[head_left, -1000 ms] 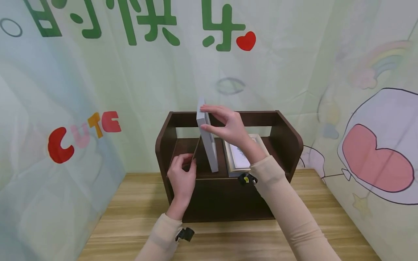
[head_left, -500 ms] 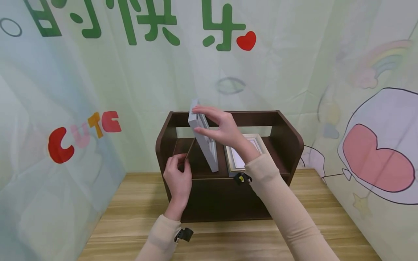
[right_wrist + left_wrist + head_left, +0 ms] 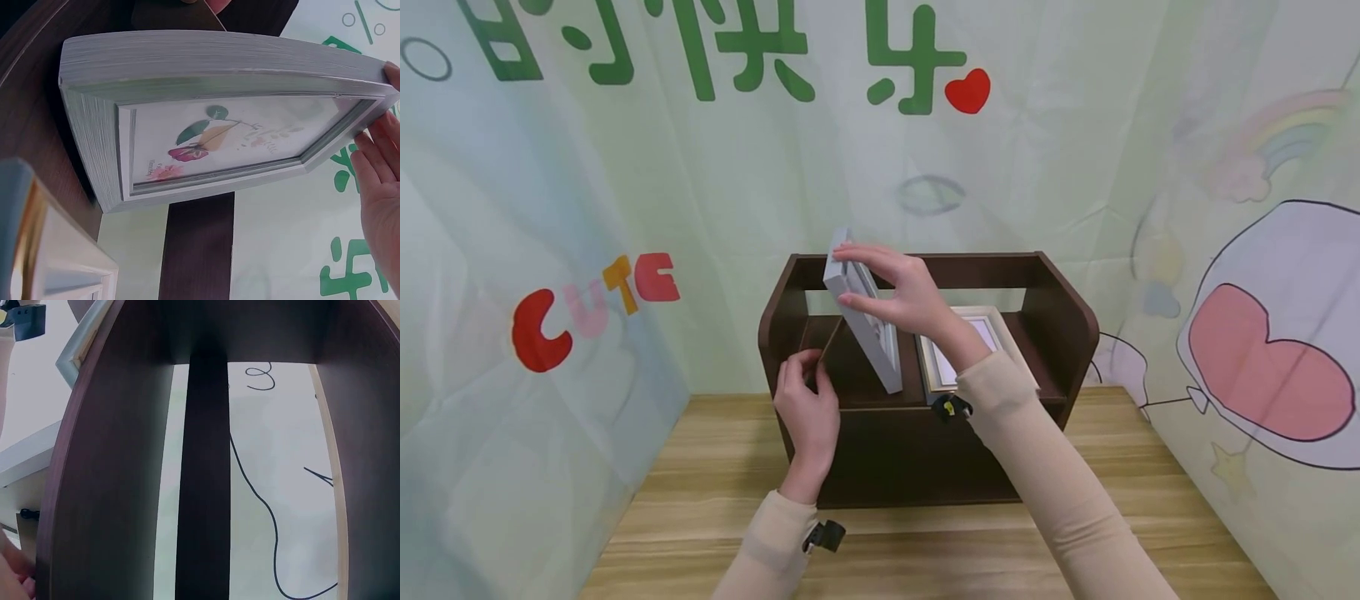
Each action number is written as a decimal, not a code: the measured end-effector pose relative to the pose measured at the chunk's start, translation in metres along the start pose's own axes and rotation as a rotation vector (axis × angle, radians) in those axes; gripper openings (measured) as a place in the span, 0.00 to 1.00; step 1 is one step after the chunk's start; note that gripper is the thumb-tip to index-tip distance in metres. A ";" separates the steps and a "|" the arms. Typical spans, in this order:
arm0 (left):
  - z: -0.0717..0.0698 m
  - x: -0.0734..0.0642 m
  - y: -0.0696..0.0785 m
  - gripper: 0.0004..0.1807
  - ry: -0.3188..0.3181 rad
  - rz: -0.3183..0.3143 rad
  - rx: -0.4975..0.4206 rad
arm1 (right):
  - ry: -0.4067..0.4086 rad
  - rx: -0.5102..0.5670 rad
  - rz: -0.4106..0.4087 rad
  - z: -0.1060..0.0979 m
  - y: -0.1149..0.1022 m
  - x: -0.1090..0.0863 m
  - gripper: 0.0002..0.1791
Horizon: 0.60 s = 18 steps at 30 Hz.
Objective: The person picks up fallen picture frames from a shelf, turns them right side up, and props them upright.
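One printed cloth point(image 3: 1037, 192) closes the back, and before it the wooden table point(image 3: 715, 483) carries a dark brown shelf point(image 3: 940, 454), whose upper board gives the work a firm support. On this board, a little left of its middle, is the grey frame point(image 3: 862, 329); it stands on its lower edge and is tilted to the left, with the picture side turned to the right, probably so that its back can be reached from the left. To the right of it, just beside, the cream frame point(image 3: 946, 362) lies face up, where it seems to be out of the way. The right hand point(image 3: 898, 287) holds the upper end of the grey frame, the fingers close together and nearly straight, the thumb apart on the other side of the edge; I judge that this hand keeps the frame from falling over. Lower, at the left, the left hand point(image 3: 807, 404) pinches the brown flap point(image 3: 831, 341) between bent fingers and thumb. This thin piece looks like the frame's stand leg, held away from the back perhaps to open it, but I cannot tell where it is joined. Smallest is the flower print point(image 3: 206, 134) inside the grey frame, seen whole from the right wrist.
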<state>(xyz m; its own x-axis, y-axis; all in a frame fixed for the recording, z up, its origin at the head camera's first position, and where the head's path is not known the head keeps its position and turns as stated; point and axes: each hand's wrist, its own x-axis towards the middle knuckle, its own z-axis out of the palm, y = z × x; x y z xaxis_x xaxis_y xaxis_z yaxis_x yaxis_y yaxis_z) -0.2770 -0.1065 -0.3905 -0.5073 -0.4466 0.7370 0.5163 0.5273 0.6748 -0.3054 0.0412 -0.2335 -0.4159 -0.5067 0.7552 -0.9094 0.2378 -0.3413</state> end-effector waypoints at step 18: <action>-0.002 0.000 0.001 0.08 -0.010 -0.013 -0.021 | -0.015 -0.019 -0.020 0.005 0.031 0.000 0.28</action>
<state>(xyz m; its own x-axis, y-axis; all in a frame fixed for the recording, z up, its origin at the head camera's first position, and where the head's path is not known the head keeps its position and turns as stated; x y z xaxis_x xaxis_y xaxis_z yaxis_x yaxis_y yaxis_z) -0.2748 -0.1069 -0.3897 -0.5210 -0.4458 0.7278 0.5239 0.5062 0.6851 -0.3340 0.0441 -0.2470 -0.3982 -0.5239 0.7530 -0.9171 0.2433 -0.3157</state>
